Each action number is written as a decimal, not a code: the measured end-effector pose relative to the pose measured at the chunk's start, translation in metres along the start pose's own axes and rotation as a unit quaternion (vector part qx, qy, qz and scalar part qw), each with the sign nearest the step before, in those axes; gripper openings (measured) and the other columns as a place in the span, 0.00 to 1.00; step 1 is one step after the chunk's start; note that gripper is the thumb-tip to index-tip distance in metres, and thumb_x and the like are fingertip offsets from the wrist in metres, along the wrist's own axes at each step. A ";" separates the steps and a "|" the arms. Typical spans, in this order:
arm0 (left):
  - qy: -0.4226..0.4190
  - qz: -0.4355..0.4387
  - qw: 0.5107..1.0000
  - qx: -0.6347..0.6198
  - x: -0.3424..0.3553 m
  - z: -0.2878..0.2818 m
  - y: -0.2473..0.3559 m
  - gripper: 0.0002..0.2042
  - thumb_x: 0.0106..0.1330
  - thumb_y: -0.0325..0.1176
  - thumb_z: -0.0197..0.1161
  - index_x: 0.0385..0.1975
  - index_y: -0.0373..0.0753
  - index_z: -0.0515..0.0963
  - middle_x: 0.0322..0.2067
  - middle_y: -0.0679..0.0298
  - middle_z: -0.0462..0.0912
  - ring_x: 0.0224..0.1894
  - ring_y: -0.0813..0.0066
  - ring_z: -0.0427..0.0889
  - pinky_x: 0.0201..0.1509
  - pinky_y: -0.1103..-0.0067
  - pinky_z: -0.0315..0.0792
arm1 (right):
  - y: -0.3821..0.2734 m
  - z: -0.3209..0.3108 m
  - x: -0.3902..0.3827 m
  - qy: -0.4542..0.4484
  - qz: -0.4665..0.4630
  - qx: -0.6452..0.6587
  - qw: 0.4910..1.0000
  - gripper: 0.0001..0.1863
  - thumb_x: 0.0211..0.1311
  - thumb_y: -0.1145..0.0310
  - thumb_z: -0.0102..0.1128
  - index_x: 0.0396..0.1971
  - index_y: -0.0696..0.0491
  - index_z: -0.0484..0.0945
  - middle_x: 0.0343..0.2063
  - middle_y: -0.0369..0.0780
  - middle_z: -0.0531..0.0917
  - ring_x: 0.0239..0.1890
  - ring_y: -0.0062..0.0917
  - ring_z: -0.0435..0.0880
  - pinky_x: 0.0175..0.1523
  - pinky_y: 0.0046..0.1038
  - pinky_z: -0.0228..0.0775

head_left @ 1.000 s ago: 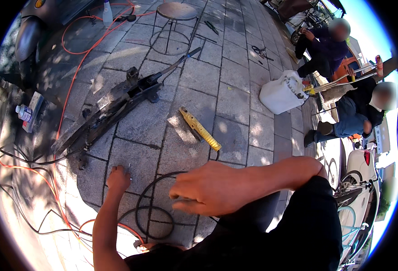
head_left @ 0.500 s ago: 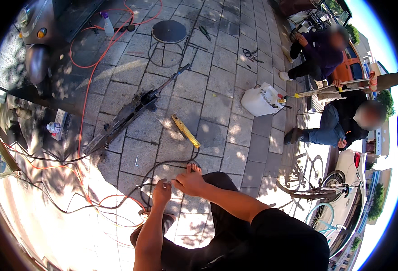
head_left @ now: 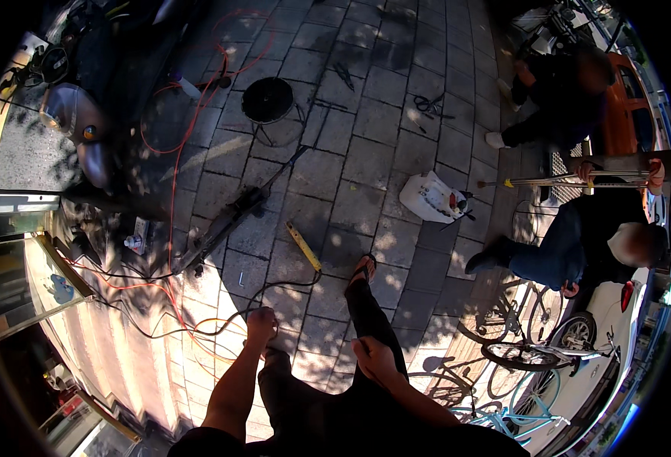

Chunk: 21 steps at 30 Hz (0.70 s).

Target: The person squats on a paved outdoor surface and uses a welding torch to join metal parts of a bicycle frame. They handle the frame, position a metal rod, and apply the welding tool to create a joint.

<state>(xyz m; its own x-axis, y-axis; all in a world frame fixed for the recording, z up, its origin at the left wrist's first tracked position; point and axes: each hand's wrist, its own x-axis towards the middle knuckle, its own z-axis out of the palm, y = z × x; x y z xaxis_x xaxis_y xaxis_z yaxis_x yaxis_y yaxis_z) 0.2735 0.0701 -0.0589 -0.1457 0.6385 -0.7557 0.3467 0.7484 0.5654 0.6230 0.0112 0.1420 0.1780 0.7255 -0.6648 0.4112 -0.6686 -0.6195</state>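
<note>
My left hand (head_left: pixel 262 326) hangs beside my left knee, near the black cable (head_left: pixel 274 285). Its fingers are curled, and I cannot make out whether anything small is in them. Over my right thigh is my right hand (head_left: pixel 376 362), closed, with whatever it may hold hidden. Ahead on the paving lies a long yellow bar (head_left: pixel 303 246), like a power strip, joined to the cable. A small pale L-shaped piece (head_left: pixel 241 279) lies left of it. Farther off is a long, dark metal frame (head_left: pixel 233 212) with a rod at its far end.
A round black-topped stool (head_left: pixel 267 100), a spray bottle (head_left: pixel 188 87) and an orange hose (head_left: pixel 174 179) are farther left. To the right are a cut white jug (head_left: pixel 425 198), scissors (head_left: pixel 427 105), two seated people, bicycles (head_left: pixel 530 354) and a white car (head_left: pixel 610 324). A dark scooter (head_left: pixel 92 148) stands far left.
My hands were together before me; now they are apart, the right one drawn back to the right thigh. My legs have straightened, and my right foot is farther forward.
</note>
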 end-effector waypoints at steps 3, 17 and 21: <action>0.059 -0.054 0.994 -0.074 0.024 0.030 0.092 0.16 0.72 0.41 0.62 0.50 0.37 0.83 0.34 0.63 0.87 0.29 0.73 0.88 0.24 0.75 0.78 | -0.019 -0.061 0.030 0.069 -0.018 0.083 0.994 0.17 0.73 0.55 0.64 0.38 0.56 0.85 0.24 0.47 0.85 0.28 0.34 0.87 0.34 0.36 0.75; 0.018 0.121 0.992 0.004 0.192 0.185 0.507 0.26 0.66 0.46 0.71 0.54 0.30 0.81 0.35 0.56 0.88 0.33 0.72 0.88 0.33 0.74 0.80 | -0.094 -0.240 0.202 0.167 0.072 -0.017 0.983 0.17 0.75 0.56 0.59 0.46 0.57 0.83 0.28 0.46 0.86 0.31 0.34 0.86 0.37 0.39 0.76; -0.079 0.033 0.996 -0.029 0.308 0.216 0.594 0.27 0.67 0.47 0.71 0.57 0.30 0.80 0.34 0.60 0.87 0.31 0.76 0.87 0.26 0.77 0.75 | -0.120 -0.265 0.291 0.207 0.092 -0.065 0.972 0.18 0.75 0.56 0.60 0.49 0.56 0.82 0.25 0.43 0.84 0.27 0.32 0.84 0.36 0.38 0.75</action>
<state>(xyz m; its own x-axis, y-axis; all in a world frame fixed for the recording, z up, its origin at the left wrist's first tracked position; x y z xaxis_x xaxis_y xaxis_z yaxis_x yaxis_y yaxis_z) 0.6345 0.6729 -0.0273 0.0246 0.6537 -0.7564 0.2952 0.7181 0.6302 0.8625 0.3462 0.1337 0.5927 0.6174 -0.5172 0.4436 -0.7862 -0.4302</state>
